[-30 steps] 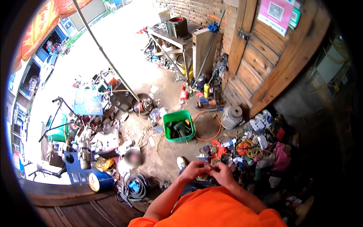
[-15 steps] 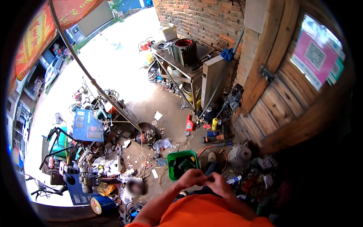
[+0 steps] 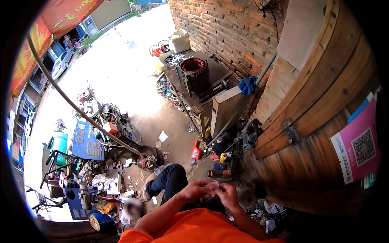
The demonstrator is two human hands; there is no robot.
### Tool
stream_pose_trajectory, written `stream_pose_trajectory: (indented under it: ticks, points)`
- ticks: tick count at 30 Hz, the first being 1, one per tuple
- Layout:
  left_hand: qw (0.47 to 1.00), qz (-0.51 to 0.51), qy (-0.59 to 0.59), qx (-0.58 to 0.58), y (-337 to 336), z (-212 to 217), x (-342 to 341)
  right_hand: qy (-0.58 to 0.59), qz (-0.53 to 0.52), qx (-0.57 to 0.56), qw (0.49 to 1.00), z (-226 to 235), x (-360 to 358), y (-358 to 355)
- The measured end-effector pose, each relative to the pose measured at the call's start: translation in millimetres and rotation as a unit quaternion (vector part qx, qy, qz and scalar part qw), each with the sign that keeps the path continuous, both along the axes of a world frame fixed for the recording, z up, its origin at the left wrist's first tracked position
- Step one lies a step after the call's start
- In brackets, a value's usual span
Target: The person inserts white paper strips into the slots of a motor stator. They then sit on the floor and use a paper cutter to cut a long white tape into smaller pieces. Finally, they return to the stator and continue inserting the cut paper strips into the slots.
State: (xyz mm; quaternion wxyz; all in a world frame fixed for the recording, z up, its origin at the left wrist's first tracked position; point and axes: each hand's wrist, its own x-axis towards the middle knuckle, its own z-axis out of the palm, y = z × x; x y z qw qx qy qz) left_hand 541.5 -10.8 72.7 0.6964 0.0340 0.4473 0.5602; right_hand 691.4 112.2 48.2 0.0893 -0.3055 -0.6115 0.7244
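In front of my orange shirt, my two hands meet above my dark trousers. A small, thin whitish piece (image 3: 213, 185) that looks like paper is pinched between them. My left hand (image 3: 194, 191) has its fingers closed at the piece's left side. Thumb and fingers of my right hand (image 3: 228, 196) grip it from the right. My bent leg (image 3: 168, 183) reaches forward to the left below the hands, with a shoe on the ground.
A wooden door (image 3: 308, 154) stands close on my right. Ahead is a workbench (image 3: 214, 67) with a motor housing (image 3: 193, 73) on it. A red bottle (image 3: 196, 150) and a yellow bottle (image 3: 223, 157) stand on the ground. Machine parts and a blue panel (image 3: 87, 139) clutter the left.
My view has shifted, and the door looks nearer. One leg has come forward to the left, and the green basket no longer shows. The whitish piece now shows between my fingers.
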Motion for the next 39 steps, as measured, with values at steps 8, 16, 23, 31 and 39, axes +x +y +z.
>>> stream_pose_trajectory:
  ticks: [8, 16, 23, 31, 39]
  points:
    - [0.999, -0.022, 0.031, -0.007, 49, -16, -118, 0.027, -0.063, -0.008, 0.998, -29, -110, 29]
    - [0.998, -0.015, 0.029, 0.054, 81, -80, -305, 0.068, -0.130, 0.072, 0.987, -62, -322, 47]
    - [0.999, 0.033, 0.019, 0.027, 56, -76, -434, 0.054, -0.153, 0.168, 0.972, -39, -444, 29]
    - [0.997, 0.069, 0.010, 0.011, 70, -64, -508, 0.042, -0.187, 0.241, 0.952, 30, -515, 172]
    - [0.989, 0.146, 0.004, -0.018, 81, -72, -570, -0.043, -0.146, 0.505, 0.850, 30, -608, 338]
